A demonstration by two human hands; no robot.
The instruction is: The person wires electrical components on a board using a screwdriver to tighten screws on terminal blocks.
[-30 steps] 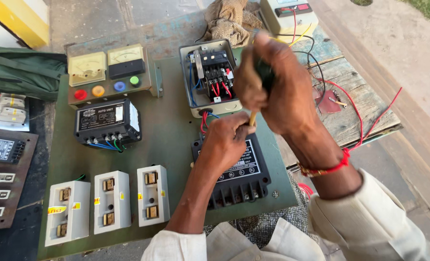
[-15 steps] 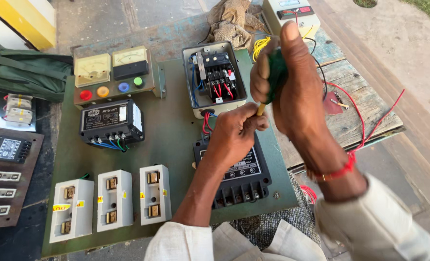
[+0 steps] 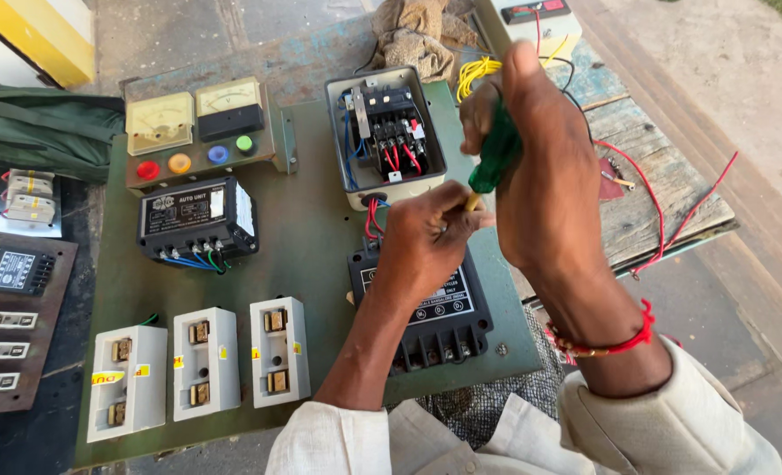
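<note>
While my right hand (image 3: 545, 167) is wrapped tight around the green handle of a screwdriver (image 3: 494, 158), my left hand (image 3: 426, 237) pinches its shaft just below the handle, fingers curled shut on it. Both hands hover over a black box (image 3: 435, 317) with terminals, just below an open switch box (image 3: 386, 132) with red and blue wires. Around them on the green surface (image 3: 307, 233) sit three white fuse holders (image 3: 202, 365), a black unit (image 3: 196, 220) and a meter panel (image 3: 199, 132).

head | looks steeply down; close above green panel (image 3: 320, 229); 1 view
</note>
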